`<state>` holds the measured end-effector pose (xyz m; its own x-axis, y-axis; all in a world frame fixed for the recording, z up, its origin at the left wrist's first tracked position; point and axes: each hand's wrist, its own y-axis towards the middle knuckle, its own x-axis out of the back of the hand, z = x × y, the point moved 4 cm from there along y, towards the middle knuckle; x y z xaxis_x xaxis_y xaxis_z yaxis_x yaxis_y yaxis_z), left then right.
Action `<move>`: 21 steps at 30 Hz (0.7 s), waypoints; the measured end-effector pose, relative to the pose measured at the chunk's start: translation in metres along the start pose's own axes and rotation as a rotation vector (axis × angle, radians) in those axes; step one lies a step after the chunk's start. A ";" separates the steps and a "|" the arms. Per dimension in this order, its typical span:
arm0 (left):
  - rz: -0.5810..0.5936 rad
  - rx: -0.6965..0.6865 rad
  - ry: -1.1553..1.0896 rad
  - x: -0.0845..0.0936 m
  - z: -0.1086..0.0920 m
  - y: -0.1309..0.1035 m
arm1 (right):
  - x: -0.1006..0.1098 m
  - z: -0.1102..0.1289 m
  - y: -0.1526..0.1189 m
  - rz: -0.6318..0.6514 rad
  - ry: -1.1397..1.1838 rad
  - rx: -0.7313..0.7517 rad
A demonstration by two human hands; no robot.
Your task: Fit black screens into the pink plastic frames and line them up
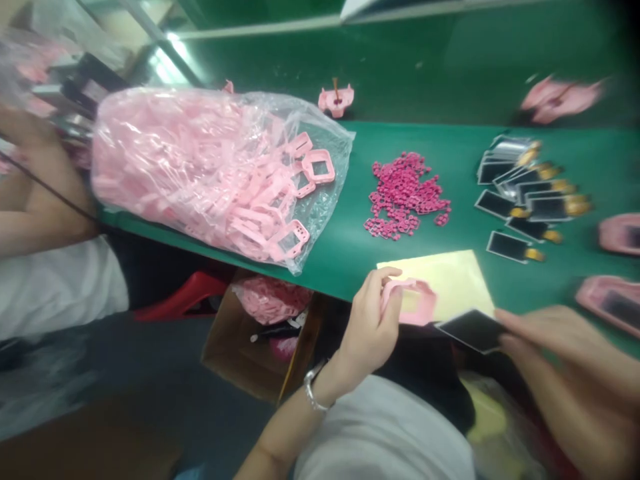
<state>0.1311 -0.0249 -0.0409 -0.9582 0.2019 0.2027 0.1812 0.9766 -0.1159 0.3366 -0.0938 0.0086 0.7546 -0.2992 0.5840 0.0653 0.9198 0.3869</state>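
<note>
My left hand [367,327], with a bracelet at the wrist, grips a pink plastic frame [424,310] with a square window by its left side. Between the fingertips of my right hand [545,340] is a small dark display screen [473,330] with a pale border, held by its right end. Screen and frame are close together, over the near edge of the table. A yellow paper sheet [450,277] lies behind them on the green tabletop. Farther back is a pile of small magenta button pieces [405,190]. Several more screens [507,247] with orange ribbon ends lie to the right.
A large clear bag of pink frames [190,167] covers the left of the table. Pink housings [617,303] sit at the right edge. Below is a cardboard box [235,353] with pink parts. Another person's arm [40,180] reaches in at far left.
</note>
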 end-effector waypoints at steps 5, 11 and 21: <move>0.294 0.215 -0.243 -0.002 -0.002 -0.002 | -0.025 0.029 0.018 0.152 -0.029 0.107; 0.286 0.258 -0.345 -0.006 -0.002 -0.004 | -0.033 0.017 0.009 0.193 0.051 0.064; 0.129 0.177 -0.287 -0.014 -0.012 -0.004 | -0.034 0.004 0.011 0.073 -0.167 0.166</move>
<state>0.1466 -0.0307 -0.0315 -0.9578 0.2687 -0.1026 0.2872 0.9115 -0.2943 0.3092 -0.0749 -0.0041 0.6340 -0.2843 0.7192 -0.1036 0.8904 0.4433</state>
